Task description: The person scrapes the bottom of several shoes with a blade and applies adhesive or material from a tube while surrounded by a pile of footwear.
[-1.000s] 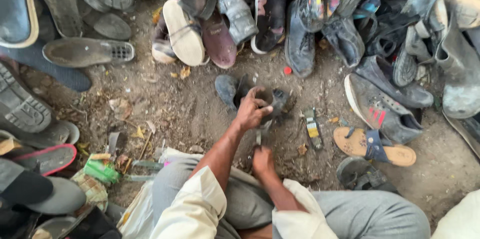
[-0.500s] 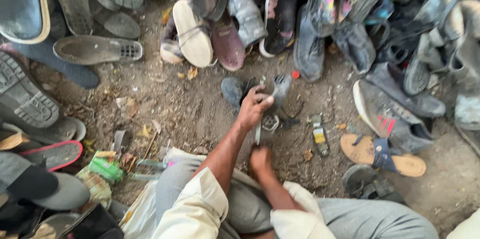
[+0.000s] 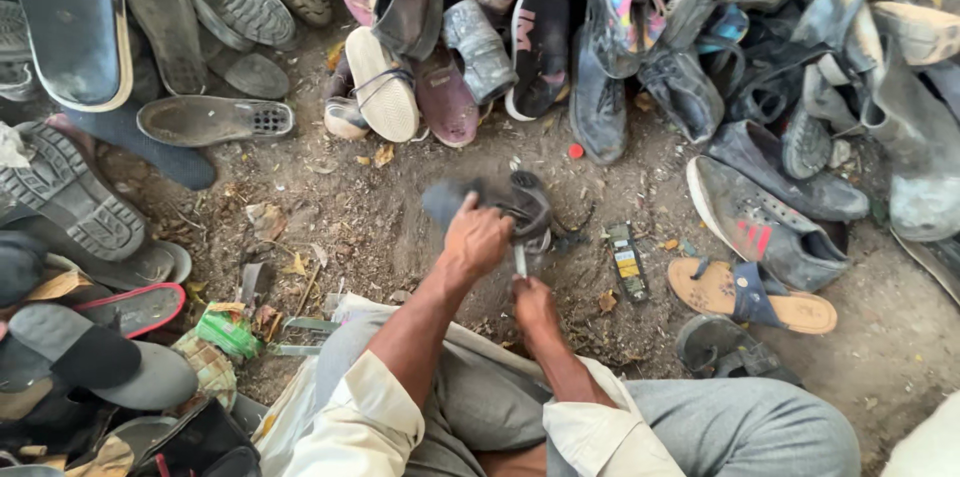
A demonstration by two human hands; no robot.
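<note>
Your left hand (image 3: 476,237) is clamped over the top of a dark shoe (image 3: 500,202) that lies on the dirt ground (image 3: 370,217) just ahead of your knees; the fingers curl down over it and press it in place. Your right hand (image 3: 533,299) sits just behind and below the left, closed around a small metal tool (image 3: 520,260) whose pale blade points up to the shoe's underside, so the shoe lies directly under your left hand and just beyond your right.

To the right of your hands, close by, a small flat rectangular packet (image 3: 627,262) lies on the dirt, dark with yellow and pale bands. Further right is a tan sandal (image 3: 750,295) with a blue strap. Beyond the shoe, a little red cap (image 3: 575,150) sits on the ground at the foot of the heap of worn shoes (image 3: 600,47).

To the left of your left forearm, near your knee, there is a crumpled green wrapper (image 3: 228,332), with a red-edged slipper (image 3: 135,307) further left.
</note>
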